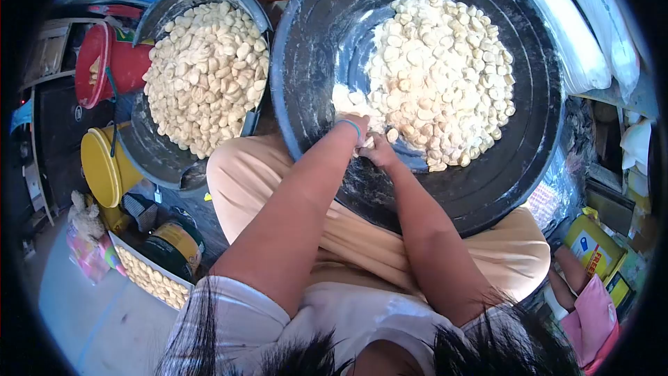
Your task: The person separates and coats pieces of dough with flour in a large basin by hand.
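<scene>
A wide black basin (306, 49) rests across my lap, with a large heap of pale, flour-dusted round pieces (445, 76) in it. At the heap's lower left edge, my left hand (357, 125) is closed at a whitish, powdery clump (351, 101); what its fingers hold is too small to make out. Close beside it, my right hand (378, 150) has its fingers pressed together near a few loose pieces, and its grip is partly hidden. A blue band circles my left wrist.
Left of the basin, a dark tub (149, 146) holds another heap of pieces. Further left are a red bucket (94, 63), a yellow bucket (104, 167) and a box of pieces (149, 275). A yellow container (591, 251) and another person's arm (570, 271) are at lower right.
</scene>
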Action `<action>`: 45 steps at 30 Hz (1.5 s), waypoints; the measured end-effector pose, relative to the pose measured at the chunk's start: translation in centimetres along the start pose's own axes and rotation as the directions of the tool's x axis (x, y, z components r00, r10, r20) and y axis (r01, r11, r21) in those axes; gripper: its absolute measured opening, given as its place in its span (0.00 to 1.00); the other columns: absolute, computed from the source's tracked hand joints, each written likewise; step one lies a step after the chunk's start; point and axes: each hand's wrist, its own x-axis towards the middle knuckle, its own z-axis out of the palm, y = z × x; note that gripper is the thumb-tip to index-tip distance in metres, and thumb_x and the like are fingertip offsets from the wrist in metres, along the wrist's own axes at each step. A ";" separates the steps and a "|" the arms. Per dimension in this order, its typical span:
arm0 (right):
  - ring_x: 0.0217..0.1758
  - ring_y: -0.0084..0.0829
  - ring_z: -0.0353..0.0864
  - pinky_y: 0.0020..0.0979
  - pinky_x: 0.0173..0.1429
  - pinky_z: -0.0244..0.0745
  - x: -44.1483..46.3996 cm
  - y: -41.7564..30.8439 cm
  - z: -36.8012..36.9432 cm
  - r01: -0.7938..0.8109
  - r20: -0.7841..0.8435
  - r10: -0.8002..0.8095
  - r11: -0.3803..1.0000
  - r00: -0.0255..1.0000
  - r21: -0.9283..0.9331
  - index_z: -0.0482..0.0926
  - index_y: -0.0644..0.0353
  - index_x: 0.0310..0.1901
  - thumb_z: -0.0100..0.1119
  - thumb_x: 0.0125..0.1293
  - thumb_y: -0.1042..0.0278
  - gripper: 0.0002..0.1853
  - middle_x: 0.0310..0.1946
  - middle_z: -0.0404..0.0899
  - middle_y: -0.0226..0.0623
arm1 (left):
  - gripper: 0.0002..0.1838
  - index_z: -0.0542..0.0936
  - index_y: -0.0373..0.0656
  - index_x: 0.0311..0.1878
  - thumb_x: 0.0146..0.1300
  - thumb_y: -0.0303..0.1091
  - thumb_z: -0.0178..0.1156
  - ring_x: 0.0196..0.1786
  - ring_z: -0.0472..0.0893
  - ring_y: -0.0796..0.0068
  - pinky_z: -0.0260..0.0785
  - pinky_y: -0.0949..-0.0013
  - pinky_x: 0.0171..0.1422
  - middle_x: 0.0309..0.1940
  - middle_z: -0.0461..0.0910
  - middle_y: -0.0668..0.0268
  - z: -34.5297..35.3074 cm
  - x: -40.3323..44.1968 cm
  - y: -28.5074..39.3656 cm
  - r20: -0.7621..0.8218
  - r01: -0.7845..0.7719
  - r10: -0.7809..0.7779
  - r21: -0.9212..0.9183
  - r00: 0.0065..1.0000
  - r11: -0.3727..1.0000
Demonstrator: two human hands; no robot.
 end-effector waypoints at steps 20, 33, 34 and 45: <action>0.62 0.55 0.65 0.43 0.64 0.66 -0.3 1.5 0.9 0.084 -0.181 -0.129 0.968 0.975 -0.237 0.55 0.49 0.69 0.71 0.41 0.67 0.50 0.57 0.63 0.55 | 0.19 0.72 0.43 0.56 0.60 0.24 0.50 0.59 0.73 0.51 0.68 0.55 0.63 0.60 0.68 0.53 1.6 4.2 -2.6 -0.490 0.015 -0.201 -0.357 0.848 0.934; 0.54 0.53 0.74 0.44 0.59 0.71 1.0 -2.1 1.4 0.008 -0.175 -0.053 0.969 0.983 -0.246 0.68 0.49 0.60 0.69 0.47 0.66 0.34 0.54 0.69 0.52 | 0.18 0.77 0.46 0.52 0.57 0.34 0.58 0.56 0.74 0.47 0.67 0.55 0.61 0.55 0.71 0.49 0.8 2.1 -2.3 -0.285 -0.044 -0.004 -0.161 0.958 0.986; 0.53 0.49 0.75 0.42 0.57 0.72 1.5 -1.1 1.6 0.032 -0.149 -0.067 0.973 0.987 -0.230 0.69 0.50 0.59 0.68 0.48 0.67 0.34 0.51 0.71 0.50 | 0.17 0.78 0.46 0.51 0.57 0.34 0.58 0.55 0.75 0.47 0.68 0.55 0.61 0.54 0.71 0.49 0.8 2.2 -2.2 -0.273 -0.054 0.012 -0.149 0.962 0.987; 0.42 0.36 0.81 0.35 0.48 0.76 -2.2 -1.5 -3.5 0.077 -0.412 -0.064 0.997 0.909 0.015 0.75 0.59 0.54 0.63 0.50 0.72 0.25 0.41 0.80 0.45 | 0.17 0.81 0.50 0.51 0.57 0.36 0.58 0.57 0.76 0.52 0.69 0.57 0.59 0.54 0.75 0.54 1.4 -2.0 -1.3 -0.377 -0.047 0.083 0.102 0.922 0.994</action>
